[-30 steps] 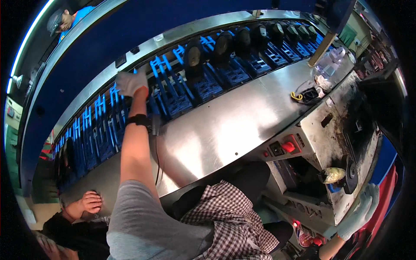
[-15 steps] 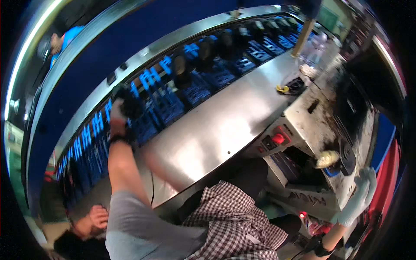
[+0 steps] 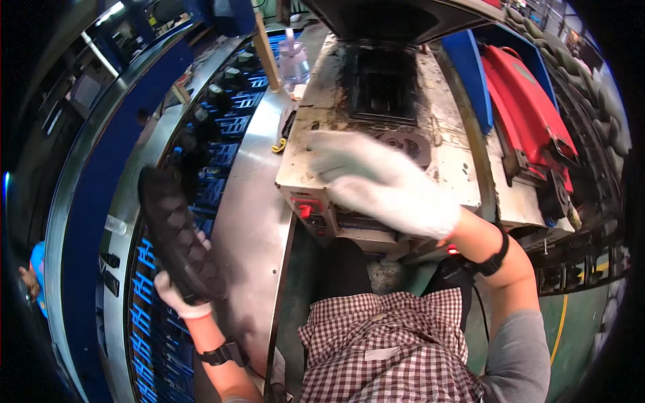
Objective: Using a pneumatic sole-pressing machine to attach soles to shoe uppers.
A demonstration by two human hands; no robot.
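My left hand point(image 3: 173, 295), in a white glove, grips a black shoe point(image 3: 176, 232) from below. The shoe is held up at a tilt over the conveyor line, its patterned sole showing. My right hand point(image 3: 383, 188), also gloved in white, is stretched out above the worn machine top point(image 3: 306, 158), fingers extended and a little blurred. Nothing shows in it. Just behind this hand lies a dark plate with round shapes point(image 3: 406, 144), partly covered by the glove.
Blue racks point(image 3: 225, 151) run along the conveyor beside a metal ledge point(image 3: 245, 221). A red switch point(image 3: 306, 209) sits on the machine's front. A dark raised lid point(image 3: 383, 20) overhangs its far side; a red machine cover point(image 3: 527, 101) stands right. Another person point(image 3: 37, 279) is far left.
The view has swung right toward the machine. My left hand has lifted the black shoe off the conveyor line. My right hand has moved from the machine's side to over its top.
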